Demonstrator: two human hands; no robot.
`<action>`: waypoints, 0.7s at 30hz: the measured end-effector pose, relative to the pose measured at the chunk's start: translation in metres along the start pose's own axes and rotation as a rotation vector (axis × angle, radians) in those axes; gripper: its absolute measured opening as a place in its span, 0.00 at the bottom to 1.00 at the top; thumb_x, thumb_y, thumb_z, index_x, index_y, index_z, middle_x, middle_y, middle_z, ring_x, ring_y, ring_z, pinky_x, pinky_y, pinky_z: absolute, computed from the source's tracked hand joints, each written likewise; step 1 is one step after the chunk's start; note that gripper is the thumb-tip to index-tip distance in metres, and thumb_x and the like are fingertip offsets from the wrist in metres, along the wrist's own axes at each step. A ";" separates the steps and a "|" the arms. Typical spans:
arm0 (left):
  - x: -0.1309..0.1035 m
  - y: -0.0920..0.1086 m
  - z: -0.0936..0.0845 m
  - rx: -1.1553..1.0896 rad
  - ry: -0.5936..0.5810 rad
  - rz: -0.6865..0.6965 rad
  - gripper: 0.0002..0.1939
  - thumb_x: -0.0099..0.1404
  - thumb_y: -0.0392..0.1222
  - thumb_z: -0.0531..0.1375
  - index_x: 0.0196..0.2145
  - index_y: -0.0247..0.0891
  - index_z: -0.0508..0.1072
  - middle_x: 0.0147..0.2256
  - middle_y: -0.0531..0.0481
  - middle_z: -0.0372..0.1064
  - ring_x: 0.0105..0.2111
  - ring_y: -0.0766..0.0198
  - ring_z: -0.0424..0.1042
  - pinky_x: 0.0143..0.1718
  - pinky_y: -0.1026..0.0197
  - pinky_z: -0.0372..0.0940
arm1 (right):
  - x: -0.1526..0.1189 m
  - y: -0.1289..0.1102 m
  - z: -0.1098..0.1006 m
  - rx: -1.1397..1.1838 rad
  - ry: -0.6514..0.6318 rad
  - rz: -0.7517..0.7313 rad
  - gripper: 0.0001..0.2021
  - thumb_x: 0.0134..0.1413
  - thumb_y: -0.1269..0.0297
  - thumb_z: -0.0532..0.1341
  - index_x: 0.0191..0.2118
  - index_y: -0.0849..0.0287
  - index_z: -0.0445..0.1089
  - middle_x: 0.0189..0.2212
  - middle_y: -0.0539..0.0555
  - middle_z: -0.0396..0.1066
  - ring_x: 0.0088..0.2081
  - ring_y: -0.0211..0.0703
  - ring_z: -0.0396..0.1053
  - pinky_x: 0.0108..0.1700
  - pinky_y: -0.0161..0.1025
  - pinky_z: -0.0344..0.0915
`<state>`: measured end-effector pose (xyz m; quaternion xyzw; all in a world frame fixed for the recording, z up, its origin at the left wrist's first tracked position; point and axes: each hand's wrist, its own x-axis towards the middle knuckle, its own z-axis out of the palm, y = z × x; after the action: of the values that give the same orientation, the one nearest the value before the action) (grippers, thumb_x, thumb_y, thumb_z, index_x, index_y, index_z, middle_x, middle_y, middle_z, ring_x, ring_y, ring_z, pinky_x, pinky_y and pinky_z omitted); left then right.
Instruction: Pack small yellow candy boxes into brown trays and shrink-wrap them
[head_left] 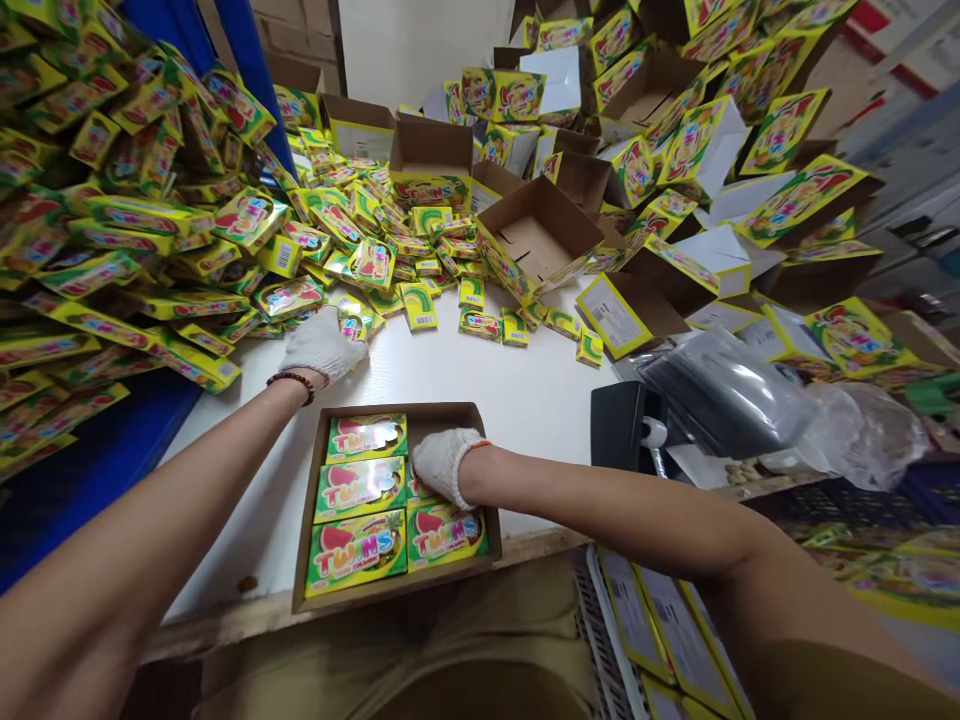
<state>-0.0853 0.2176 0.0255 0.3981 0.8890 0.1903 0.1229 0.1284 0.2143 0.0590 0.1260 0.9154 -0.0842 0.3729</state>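
Note:
An open cardboard tray (300,560) lies near the table's front edge with several green and yellow TWINS boxes (360,487) flat in two columns. My right hand (450,465), in a white knit glove, reaches into its right column over a partly covered box; the fingertips are hidden. Further back on the left, my left hand (324,348), gloved with a dark bead bracelet at the wrist, is at the edge of the pile of small packs. Its fingers touch a yellow-green pack (357,318), but whether they grip it is unclear.
Loose packs (135,220) are heaped high at the left beside a blue panel (259,80). Empty display cartons (540,235) crowd the back and right. A black object (615,425) and clear plastic bags (727,390) lie at the right. Below stands a white crate (607,640) with boxes.

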 end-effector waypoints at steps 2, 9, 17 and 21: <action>-0.005 -0.001 -0.005 -0.020 0.026 0.023 0.29 0.55 0.65 0.60 0.42 0.37 0.68 0.40 0.41 0.71 0.40 0.53 0.71 0.38 0.52 0.64 | 0.000 0.001 0.001 -0.014 -0.049 -0.007 0.27 0.33 0.76 0.74 0.47 0.69 0.76 0.46 0.71 0.76 0.44 0.63 0.77 0.40 0.48 0.76; -0.047 0.002 -0.034 -0.209 0.193 0.295 0.31 0.56 0.51 0.63 0.54 0.33 0.66 0.47 0.44 0.69 0.46 0.54 0.70 0.48 0.53 0.67 | -0.011 0.006 -0.009 0.090 -0.036 0.032 0.20 0.45 0.69 0.71 0.47 0.65 0.75 0.44 0.68 0.77 0.44 0.58 0.77 0.38 0.43 0.72; -0.112 0.033 -0.038 0.011 0.126 0.929 0.26 0.59 0.37 0.58 0.56 0.35 0.66 0.47 0.40 0.70 0.47 0.54 0.71 0.48 0.53 0.69 | -0.064 0.042 -0.045 0.496 0.857 0.138 0.13 0.59 0.62 0.59 0.48 0.61 0.66 0.35 0.52 0.72 0.33 0.38 0.66 0.34 0.34 0.58; -0.122 0.034 -0.037 -0.019 0.153 0.923 0.16 0.65 0.43 0.57 0.48 0.34 0.70 0.46 0.39 0.70 0.46 0.54 0.71 0.47 0.54 0.69 | -0.079 0.052 -0.042 0.432 0.751 0.120 0.17 0.55 0.69 0.58 0.51 0.58 0.67 0.34 0.51 0.72 0.32 0.39 0.65 0.32 0.34 0.56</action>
<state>0.0030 0.1380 0.0817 0.7357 0.6235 0.2619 -0.0371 0.1702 0.2612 0.1411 0.2761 0.9399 -0.2002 -0.0163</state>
